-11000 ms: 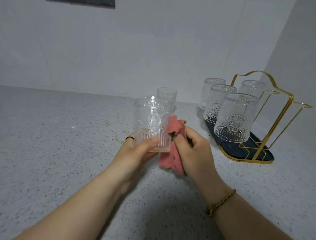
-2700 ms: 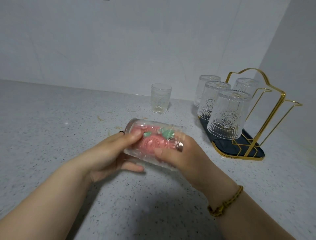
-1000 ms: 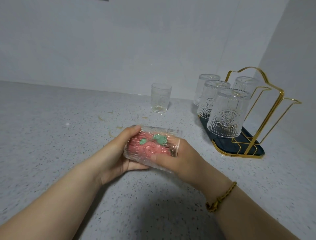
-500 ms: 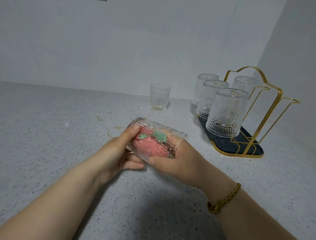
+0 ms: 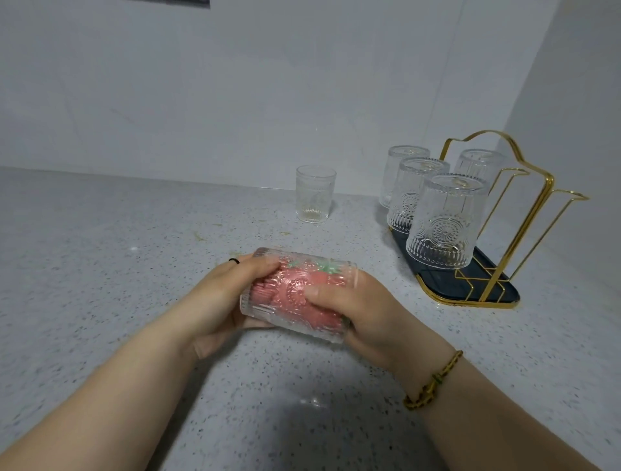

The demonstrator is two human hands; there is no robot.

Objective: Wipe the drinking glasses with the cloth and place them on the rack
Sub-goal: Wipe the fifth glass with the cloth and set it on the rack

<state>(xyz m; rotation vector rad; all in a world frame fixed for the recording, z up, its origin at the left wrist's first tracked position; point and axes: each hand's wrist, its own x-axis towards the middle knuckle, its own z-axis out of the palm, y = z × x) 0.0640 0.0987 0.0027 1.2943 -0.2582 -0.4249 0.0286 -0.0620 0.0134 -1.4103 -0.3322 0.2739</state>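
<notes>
**Glass on its side, cloth stuffed inside, both hands on it**

Centre of view: held glass (image 5: 295, 296), clear and embossed, lying sideways above the worktop (image 5: 100, 252), base towards 9 o'clock and mouth towards 3 o'clock. Contents: pink cloth (image 5: 302, 289) with a green patch, filling most of the inside.

Left hand (image 5: 218, 299) curls round the base end, fingers over the top; thin black ring (image 5: 233, 260) on one finger. Right hand (image 5: 366, 312) grips the mouth end with its thumb flat on the outer wall. Its other fingers are lost behind the glass and cloth, so I cannot tell whether they reach inside. Braided bracelet (image 5: 433, 380) on the right wrist.

12 o'clock of the held glass: lone glass (image 5: 315, 194), upright on the worktop, well apart.

2 o'clock: rack (image 5: 524, 235), gold wire over a dark tray, carrying four glasses mouth-down. Front rack glass (image 5: 443, 222) shows a round medallion pattern. The two rearmost are partly hidden behind the others.

Top edge, 11 o'clock: dark strip (image 5: 188, 1) on the wall, cut off and unreadable
</notes>
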